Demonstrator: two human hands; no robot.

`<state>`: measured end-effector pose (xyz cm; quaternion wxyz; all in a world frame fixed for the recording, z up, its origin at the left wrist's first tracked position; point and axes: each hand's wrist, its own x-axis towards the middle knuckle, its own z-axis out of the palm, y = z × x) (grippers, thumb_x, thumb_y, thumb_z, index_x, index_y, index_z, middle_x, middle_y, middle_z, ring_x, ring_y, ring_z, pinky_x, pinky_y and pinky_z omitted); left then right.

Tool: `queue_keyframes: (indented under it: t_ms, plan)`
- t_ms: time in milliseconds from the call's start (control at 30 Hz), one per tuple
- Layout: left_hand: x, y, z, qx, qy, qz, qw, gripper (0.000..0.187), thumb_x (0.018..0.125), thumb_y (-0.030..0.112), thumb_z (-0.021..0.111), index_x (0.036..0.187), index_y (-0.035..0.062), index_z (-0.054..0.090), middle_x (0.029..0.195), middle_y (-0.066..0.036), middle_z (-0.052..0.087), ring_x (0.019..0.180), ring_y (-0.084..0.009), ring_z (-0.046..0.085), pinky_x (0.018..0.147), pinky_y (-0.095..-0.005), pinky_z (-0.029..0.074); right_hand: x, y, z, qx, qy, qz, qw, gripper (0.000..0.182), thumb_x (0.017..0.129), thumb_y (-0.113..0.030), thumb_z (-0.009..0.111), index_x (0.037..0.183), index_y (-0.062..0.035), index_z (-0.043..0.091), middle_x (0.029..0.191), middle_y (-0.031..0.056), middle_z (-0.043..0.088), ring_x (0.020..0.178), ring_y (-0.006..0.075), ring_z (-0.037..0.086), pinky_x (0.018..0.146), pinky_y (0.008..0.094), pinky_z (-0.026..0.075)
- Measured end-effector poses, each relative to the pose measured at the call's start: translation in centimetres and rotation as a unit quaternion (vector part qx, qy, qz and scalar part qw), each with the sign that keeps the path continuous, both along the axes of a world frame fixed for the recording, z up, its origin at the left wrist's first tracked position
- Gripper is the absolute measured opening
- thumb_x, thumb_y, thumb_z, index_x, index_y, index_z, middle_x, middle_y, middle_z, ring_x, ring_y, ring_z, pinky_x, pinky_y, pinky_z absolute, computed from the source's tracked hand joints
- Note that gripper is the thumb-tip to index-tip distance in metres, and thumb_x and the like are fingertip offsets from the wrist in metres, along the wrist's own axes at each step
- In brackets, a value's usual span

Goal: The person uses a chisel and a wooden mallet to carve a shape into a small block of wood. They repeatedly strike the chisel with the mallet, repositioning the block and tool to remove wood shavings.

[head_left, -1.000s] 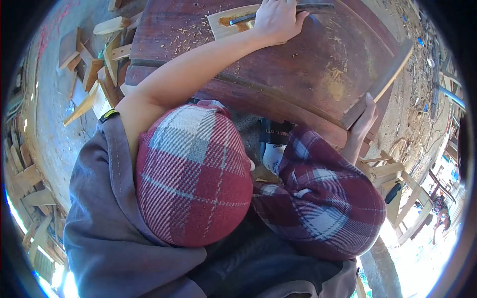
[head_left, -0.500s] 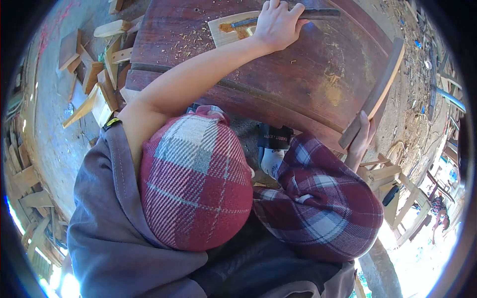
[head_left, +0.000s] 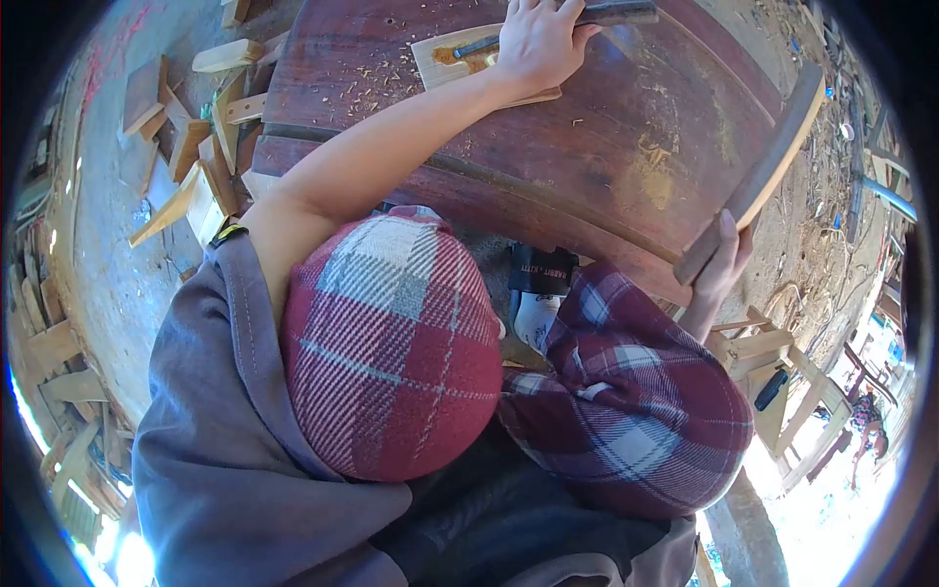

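Note:
My left hand (head_left: 541,47) is closed around a chisel (head_left: 477,47), whose dark handle (head_left: 626,13) sticks out to the right. The chisel's tip rests at a brown-stained, cut area on a pale wooden board (head_left: 440,76). That board lies on a reddish-brown wooden tabletop (head_left: 597,166), partly hidden by my hand and forearm. At the right edge of the tabletop, my right hand (head_left: 722,262) grips the lower end of a long, slightly curved wooden bar (head_left: 758,181). The bar is raised at a slant, apart from the chisel handle.
Wood chips lie scattered on the tabletop. Several wood offcuts (head_left: 201,196) are heaped on the floor to the left. A wooden frame (head_left: 763,342) stands at the lower right. My plaid-covered knees (head_left: 391,342) are close to the table's near edge. A person (head_left: 868,421) is far off at right.
The wooden bar in my right hand has swung slightly outward to the right. The chisel handle has tipped a little toward the top of the view, its tip staying on the board.

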<state>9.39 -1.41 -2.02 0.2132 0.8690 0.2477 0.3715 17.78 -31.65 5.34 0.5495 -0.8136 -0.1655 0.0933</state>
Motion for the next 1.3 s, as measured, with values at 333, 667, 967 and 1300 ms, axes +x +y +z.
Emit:
queue_keyframes:
  t_ms: [333,667,967,1300]
  plan:
    - [0.1,-0.1,-0.4,-0.009,0.015,0.003,1.0,0.026,0.091,0.025,0.055,0.102,0.0017,0.056,0.088,-0.024,0.062,0.092,-0.0444,0.055,0.089,-0.0545,0.04,-0.5,0.4,0.4,-0.014,0.134,0.049,0.99,0.029,0.086,-0.03,0.061,0.086,-0.0012,0.06,0.062,0.003,0.055,0.046,0.0113,0.052,0.039,0.0261,0.042]
    - [-0.2,0.2,-0.4,-0.035,0.058,0.054,0.996,0.028,0.093,0.029,0.053,0.101,0.0024,0.057,0.085,-0.023,0.064,0.092,-0.0428,0.057,0.089,-0.0548,0.04,-0.1,1.1,-1.4,-0.114,0.189,0.108,0.969,0.043,0.084,-0.04,0.064,0.096,0.0009,0.059,0.07,0.0024,0.054,0.059,0.0143,0.055,0.049,0.0295,0.043]
    - [-0.8,-0.2,0.5,0.032,-0.018,-0.052,0.998,0.031,0.092,0.028,0.056,0.106,0.0011,0.056,0.089,-0.018,0.061,0.092,-0.0393,0.054,0.088,-0.0553,0.04,2.8,-3.5,-0.2,-0.016,0.188,-0.006,0.982,0.038,0.089,-0.041,0.057,0.095,-0.003,0.057,0.061,0.003,0.052,0.045,0.0123,0.05,0.039,0.024,0.042]
    - [-0.8,-0.2,0.4,0.034,-0.065,-0.096,0.993,0.033,0.091,0.026,0.058,0.107,-0.0021,0.053,0.088,-0.018,0.059,0.085,-0.0381,0.054,0.077,-0.0475,0.043,0.8,-2.3,-0.8,-0.063,0.192,0.036,0.979,0.037,0.088,-0.037,0.059,0.093,-0.0006,0.056,0.061,0.0045,0.051,0.045,0.013,0.05,0.04,0.0256,0.041]
